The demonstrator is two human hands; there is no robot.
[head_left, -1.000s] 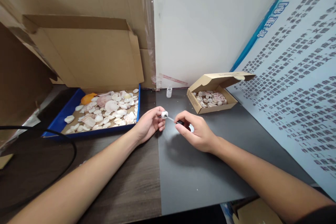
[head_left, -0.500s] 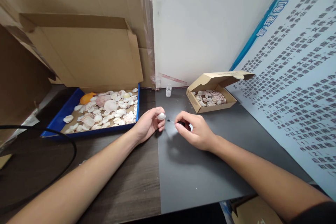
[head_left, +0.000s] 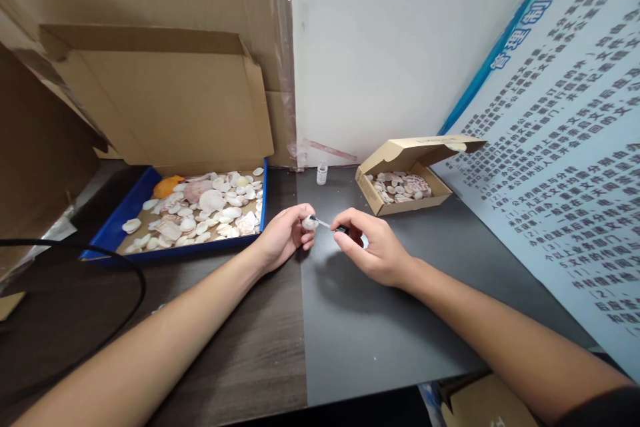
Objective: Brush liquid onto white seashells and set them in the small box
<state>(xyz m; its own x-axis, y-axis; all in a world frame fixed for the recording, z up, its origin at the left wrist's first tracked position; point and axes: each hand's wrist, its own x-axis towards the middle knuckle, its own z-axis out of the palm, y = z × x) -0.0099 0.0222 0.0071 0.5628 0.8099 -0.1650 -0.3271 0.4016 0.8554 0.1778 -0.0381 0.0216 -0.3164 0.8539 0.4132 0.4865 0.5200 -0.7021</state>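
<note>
Between the fingers of my left hand (head_left: 287, 233) is a small white seashell (head_left: 309, 223). My right hand (head_left: 373, 245) pinches the black cap of a small applicator brush (head_left: 324, 223), whose thin pale stem points left. The brush's dark tip overlaps the shell and appears to touch it. Behind my hands, a small clear bottle (head_left: 321, 174) with a white label stands upright without a cap.
On the left sits a blue-sided cardboard box (head_left: 264, 203) with its lid up, holding many shells. A smaller brown box (head_left: 373, 200) of shells stands at the back right. A black cable (head_left: 143, 280) loops at the left, and a printed board (head_left: 555, 147) leans on the right.
The brush in my right hand has tilted upward, bringing its dark tip from beside the shell onto it. My left hand has barely moved.
</note>
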